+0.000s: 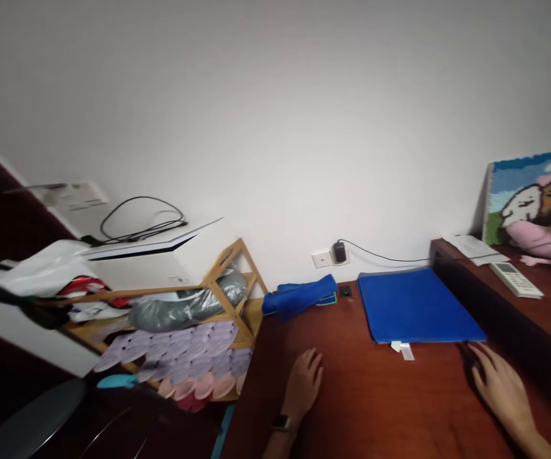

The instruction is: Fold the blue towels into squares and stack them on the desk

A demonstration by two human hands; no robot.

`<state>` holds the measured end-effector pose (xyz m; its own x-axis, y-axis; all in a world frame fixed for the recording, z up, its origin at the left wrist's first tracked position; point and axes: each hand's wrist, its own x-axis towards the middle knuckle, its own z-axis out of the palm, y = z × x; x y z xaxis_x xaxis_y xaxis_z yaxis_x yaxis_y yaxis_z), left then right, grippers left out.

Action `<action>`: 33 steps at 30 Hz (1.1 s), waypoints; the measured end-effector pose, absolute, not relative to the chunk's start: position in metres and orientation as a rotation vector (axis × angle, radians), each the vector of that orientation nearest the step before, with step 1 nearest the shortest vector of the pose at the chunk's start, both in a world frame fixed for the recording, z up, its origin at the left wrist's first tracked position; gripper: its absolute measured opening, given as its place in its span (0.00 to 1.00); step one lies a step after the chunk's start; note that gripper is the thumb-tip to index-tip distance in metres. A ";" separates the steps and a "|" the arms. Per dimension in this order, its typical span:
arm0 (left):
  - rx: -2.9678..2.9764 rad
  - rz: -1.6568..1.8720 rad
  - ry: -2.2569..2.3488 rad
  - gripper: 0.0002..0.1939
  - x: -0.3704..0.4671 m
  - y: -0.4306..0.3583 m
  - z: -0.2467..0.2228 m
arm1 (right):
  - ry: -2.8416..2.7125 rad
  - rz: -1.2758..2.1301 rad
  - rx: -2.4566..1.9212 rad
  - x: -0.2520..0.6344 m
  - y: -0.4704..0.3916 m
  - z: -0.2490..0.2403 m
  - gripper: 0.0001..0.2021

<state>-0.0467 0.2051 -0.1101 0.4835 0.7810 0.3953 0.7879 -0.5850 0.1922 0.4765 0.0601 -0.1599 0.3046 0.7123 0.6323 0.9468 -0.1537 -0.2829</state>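
Note:
My left hand (303, 383) rests palm down on the reddish-brown wooden table (380, 395), fingers stretched forward and holding nothing; a dark watch (281, 421) is on that wrist. Beyond it, at the table's back left, lies a crumpled blue cloth (301, 297). My right hand (500, 386) lies on the right part of the table with its fingers spread, the tips close to the near right corner of a flat, folded blue cloth (418, 306). Whether those fingertips touch the cloth cannot be made out. White tags (403, 349) stick out from its near edge.
On the left a wooden rack (237, 299) holds lilac and pink slippers (189, 350), a plastic-wrapped grey bundle and a white box (146, 261). A charger (339, 251) sits in the wall socket. A raised ledge at right carries a remote (515, 279), a pink plush and a picture (537, 191).

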 end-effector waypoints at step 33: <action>-2.353 -1.094 -1.983 0.15 -0.139 0.201 -0.094 | -1.957 0.107 -1.637 0.048 0.143 -0.107 0.16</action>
<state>-0.1389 0.2006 -0.0941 0.0417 0.9131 0.4056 0.8303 -0.2575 0.4943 0.0485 0.1435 -0.1068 -0.0792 0.9232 0.3760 0.8765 0.2441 -0.4148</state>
